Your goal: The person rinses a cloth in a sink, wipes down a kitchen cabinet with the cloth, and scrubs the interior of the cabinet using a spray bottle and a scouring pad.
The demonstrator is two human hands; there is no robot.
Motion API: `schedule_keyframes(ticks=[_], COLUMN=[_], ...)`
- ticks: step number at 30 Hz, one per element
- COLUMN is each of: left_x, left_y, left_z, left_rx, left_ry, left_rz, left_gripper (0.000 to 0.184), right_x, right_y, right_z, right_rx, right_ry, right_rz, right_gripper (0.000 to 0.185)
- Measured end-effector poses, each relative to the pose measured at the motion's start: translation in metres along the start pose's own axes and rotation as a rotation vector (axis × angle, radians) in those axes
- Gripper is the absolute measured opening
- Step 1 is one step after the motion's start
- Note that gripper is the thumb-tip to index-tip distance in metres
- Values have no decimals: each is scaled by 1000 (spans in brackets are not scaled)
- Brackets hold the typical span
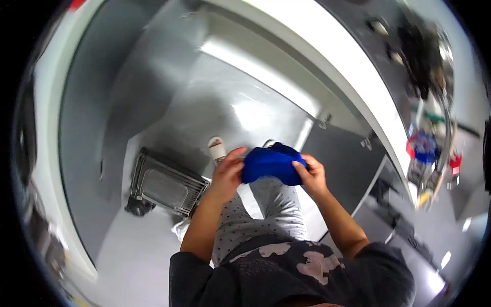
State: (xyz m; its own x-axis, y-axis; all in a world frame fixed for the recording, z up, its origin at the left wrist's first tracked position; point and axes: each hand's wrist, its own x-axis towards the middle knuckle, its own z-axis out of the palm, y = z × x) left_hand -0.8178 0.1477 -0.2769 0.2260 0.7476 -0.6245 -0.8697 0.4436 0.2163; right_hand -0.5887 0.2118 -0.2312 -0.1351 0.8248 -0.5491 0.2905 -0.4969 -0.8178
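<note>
A bright blue piece of cloth is stretched between my two hands, in front of my legs. It looks soft, with a darker blue fold along its upper right; its exact kind cannot be made out. My left hand grips its left end, thumb and fingers closed on the edge. Around the right end my right hand is closed, the thumb lying on top of the fabric.
Low on the left stands a grey metal wire basket or rack, with a dark bundle beside it. White-edged counters curve along both sides. Blurred items, including a blue-and-red one, crowd the right counter. My feet stand on grey floor.
</note>
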Motion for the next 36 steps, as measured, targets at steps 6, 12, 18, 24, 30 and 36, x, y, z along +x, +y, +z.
schedule_keyframes(ticks=[6,12,18,24,30,36], left_x=[20,21,36,116,148,190], left_y=[-48,-68,-154,-283,-423,-464], left_z=[15,131,201,98,169,229], left_rx=[352,1038,1830,1153,1048,1088], left_ry=[-201,-537,-577,-1064,-1634,-1714], left_rz=[-390,450,-242,205,840,1750], left_gripper=[36,22,22,39,32,20], right_x=[-35,-72,-145,-220,-249,-258], right_y=[-34,-9,62,185,231,231], right_z=[-10,-89,-200,-255,-258,-253], right_rx=[-329,-249,-752,-894,-283,-623], right_ry=[-286,-149,313,812,962,969], right_rz=[-290,-136,-330,-13,54,-118], right_gripper=[21,31,44,53,47,34])
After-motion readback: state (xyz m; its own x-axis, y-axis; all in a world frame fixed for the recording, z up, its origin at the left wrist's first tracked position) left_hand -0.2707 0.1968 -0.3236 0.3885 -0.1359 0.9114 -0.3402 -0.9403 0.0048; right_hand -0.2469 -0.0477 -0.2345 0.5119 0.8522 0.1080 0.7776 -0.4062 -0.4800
